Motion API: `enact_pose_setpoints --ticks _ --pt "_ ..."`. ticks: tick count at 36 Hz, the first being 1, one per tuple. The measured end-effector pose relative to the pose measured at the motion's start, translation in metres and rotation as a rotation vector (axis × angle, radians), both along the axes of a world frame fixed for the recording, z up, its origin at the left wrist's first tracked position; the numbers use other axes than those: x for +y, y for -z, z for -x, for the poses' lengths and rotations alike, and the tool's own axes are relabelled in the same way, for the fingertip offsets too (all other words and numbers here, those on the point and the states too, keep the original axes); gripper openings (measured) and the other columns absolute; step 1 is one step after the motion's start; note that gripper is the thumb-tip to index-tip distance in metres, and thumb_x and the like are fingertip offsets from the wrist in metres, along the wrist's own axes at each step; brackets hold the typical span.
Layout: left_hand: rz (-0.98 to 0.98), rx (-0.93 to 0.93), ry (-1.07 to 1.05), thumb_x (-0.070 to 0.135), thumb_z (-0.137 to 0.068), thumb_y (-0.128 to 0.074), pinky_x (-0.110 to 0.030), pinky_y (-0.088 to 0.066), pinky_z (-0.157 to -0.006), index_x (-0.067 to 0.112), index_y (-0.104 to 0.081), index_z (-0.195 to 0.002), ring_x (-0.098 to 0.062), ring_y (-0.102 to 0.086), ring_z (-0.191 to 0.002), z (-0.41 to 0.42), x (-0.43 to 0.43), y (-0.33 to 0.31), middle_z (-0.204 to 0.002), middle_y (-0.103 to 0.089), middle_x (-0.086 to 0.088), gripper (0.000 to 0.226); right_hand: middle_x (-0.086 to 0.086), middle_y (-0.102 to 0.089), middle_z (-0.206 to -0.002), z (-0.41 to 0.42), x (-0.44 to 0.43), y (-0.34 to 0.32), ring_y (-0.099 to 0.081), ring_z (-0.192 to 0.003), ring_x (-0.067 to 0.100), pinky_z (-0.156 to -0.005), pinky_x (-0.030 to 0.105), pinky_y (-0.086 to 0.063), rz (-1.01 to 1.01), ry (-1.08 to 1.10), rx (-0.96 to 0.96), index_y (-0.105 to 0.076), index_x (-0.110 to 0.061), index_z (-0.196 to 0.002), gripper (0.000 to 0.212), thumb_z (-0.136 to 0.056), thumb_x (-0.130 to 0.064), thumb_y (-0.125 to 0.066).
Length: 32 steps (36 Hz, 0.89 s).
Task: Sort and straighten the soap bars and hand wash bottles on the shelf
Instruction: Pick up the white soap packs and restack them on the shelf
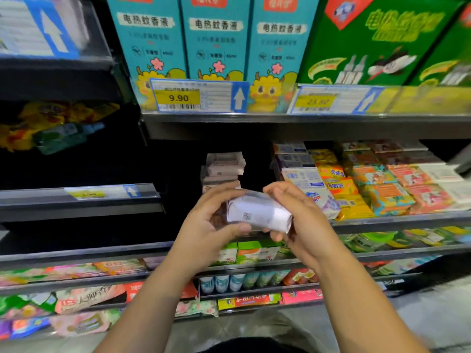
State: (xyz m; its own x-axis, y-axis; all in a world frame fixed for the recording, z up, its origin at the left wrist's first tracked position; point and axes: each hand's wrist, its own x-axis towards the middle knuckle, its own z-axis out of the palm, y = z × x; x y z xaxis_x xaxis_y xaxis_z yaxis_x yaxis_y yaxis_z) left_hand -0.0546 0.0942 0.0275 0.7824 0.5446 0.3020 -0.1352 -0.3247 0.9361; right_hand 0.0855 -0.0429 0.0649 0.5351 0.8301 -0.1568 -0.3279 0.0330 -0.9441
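Note:
A white wrapped soap bar (pixel 260 212) is held in front of the middle shelf by both hands. My left hand (pixel 211 222) grips its left end, thumb underneath. My right hand (pixel 298 215) curls round its right end. Behind them a small stack of pale wrapped soap bars (pixel 224 166) stands alone in a dark gap of the shelf. To the right lie rows of soap packs: white and blue ones (pixel 305 184), yellow ones (pixel 339 184) and orange ones (pixel 387 192).
The shelf rail (pixel 397 220) runs under the soap rows. Teal boxes (pixel 214 39) and green boxes (pixel 377 39) fill the shelf above, with price tags (pixel 198 96) on its edge. Lower shelves hold green cartons (pixel 249 250), small bottles (pixel 221 282) and pink packs (pixel 89 299).

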Motion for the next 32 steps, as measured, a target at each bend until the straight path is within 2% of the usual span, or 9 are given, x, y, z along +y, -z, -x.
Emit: enact_pose_setpoints --ticks 5,9,14,18,22,25,27,29,32 --pt "0.006 -0.016 -0.174 0.048 -0.075 -0.075 -0.040 -0.051 -0.099 0.037 -0.065 -0.119 -0.016 -0.061 -0.116 -0.015 -0.008 -0.001 -0.121 -0.063 0.009 0.046 0.012 -0.068 -0.116 -0.022 -0.010 0.005 -0.065 -0.080 0.026 -0.067 0.033 -0.057 -0.062 -0.232 0.085 -0.062 -0.019 -0.128 0.068 -0.067 -0.029 -0.091" --pt "0.245 -0.057 -0.208 0.034 -0.073 -0.082 -0.021 -0.054 -0.076 0.021 -0.066 -0.107 -0.009 -0.070 -0.089 -0.036 -0.025 -0.014 -0.096 -0.074 0.004 0.039 0.001 -0.072 -0.106 -0.041 -0.011 -0.005 -0.068 -0.094 0.016 -0.079 0.028 -0.055 0.071 -0.212 -0.227 -0.067 -0.026 -0.115 0.044 -0.076 -0.023 -0.086" --pt "0.308 0.001 -0.276 0.047 -0.081 -0.079 -0.032 -0.057 -0.076 0.016 -0.066 -0.106 -0.016 -0.071 -0.088 -0.066 -0.045 -0.028 -0.093 -0.075 0.002 0.042 -0.001 -0.076 -0.094 -0.062 -0.022 -0.016 -0.071 -0.091 0.016 -0.076 0.025 -0.054 0.184 -0.096 -0.367 -0.071 -0.019 -0.105 0.042 -0.073 -0.042 -0.084" --pt "0.295 -0.011 -0.276 0.042 -0.086 -0.069 -0.026 -0.054 -0.075 0.026 -0.064 -0.108 -0.008 -0.068 -0.088 -0.084 -0.065 -0.033 -0.092 -0.072 0.011 0.027 0.000 -0.073 -0.096 -0.074 -0.035 -0.010 -0.070 -0.079 0.018 -0.053 0.033 -0.053 0.128 -0.066 -0.222 -0.061 -0.023 -0.116 0.032 -0.088 -0.029 -0.075" --pt "0.245 0.020 0.014 0.044 -0.074 -0.080 -0.019 -0.054 -0.077 0.031 -0.061 -0.123 -0.006 -0.065 -0.100 -0.083 -0.073 -0.033 -0.113 -0.066 0.010 0.054 0.003 -0.069 -0.098 -0.086 -0.050 -0.004 -0.066 -0.069 0.024 -0.042 0.027 -0.042 0.060 0.039 -0.164 -0.063 -0.029 -0.104 0.008 -0.099 -0.023 -0.060" --pt "0.052 0.164 0.025 0.046 -0.063 -0.088 -0.037 -0.055 -0.090 0.053 -0.059 -0.120 -0.014 -0.062 -0.111 -0.084 -0.070 -0.025 -0.128 -0.057 0.005 0.065 0.008 -0.067 -0.084 -0.095 -0.059 -0.005 -0.060 -0.052 0.029 -0.036 0.022 -0.034 -0.012 0.020 0.020 -0.058 -0.018 -0.100 0.005 -0.100 -0.022 -0.057" --pt "-0.134 0.233 -0.071 0.043 -0.067 -0.084 -0.044 -0.052 -0.097 0.063 -0.056 -0.114 -0.013 -0.058 -0.117 -0.089 -0.067 -0.020 -0.125 -0.056 0.011 0.059 0.012 -0.069 -0.083 -0.101 -0.065 -0.006 -0.060 -0.051 0.026 -0.036 0.023 -0.038 -0.066 -0.047 0.134 -0.060 -0.014 -0.105 0.023 -0.094 -0.034 -0.062" --pt "-0.148 0.211 -0.139 0.042 -0.065 -0.084 -0.036 -0.050 -0.100 0.062 -0.059 -0.109 -0.008 -0.055 -0.118 -0.094 -0.066 -0.022 -0.124 -0.056 0.009 0.055 0.014 -0.072 -0.090 -0.107 -0.070 -0.003 -0.066 -0.060 0.025 -0.044 0.024 -0.050 -0.151 -0.148 0.223 -0.061 -0.011 -0.115 0.059 -0.075 -0.049 -0.079" --pt "-0.121 0.132 -0.182 0.057 -0.060 -0.084 -0.013 -0.046 -0.092 0.038 -0.063 -0.111 0.000 -0.051 -0.121 -0.100 -0.072 -0.029 -0.130 -0.052 0.000 0.059 0.008 -0.073 -0.105 -0.116 -0.079 0.003 -0.072 -0.079 0.024 -0.065 0.028 -0.060 -0.217 -0.246 0.156 -0.059 -0.017 -0.125 0.083 -0.052 -0.030 -0.097"
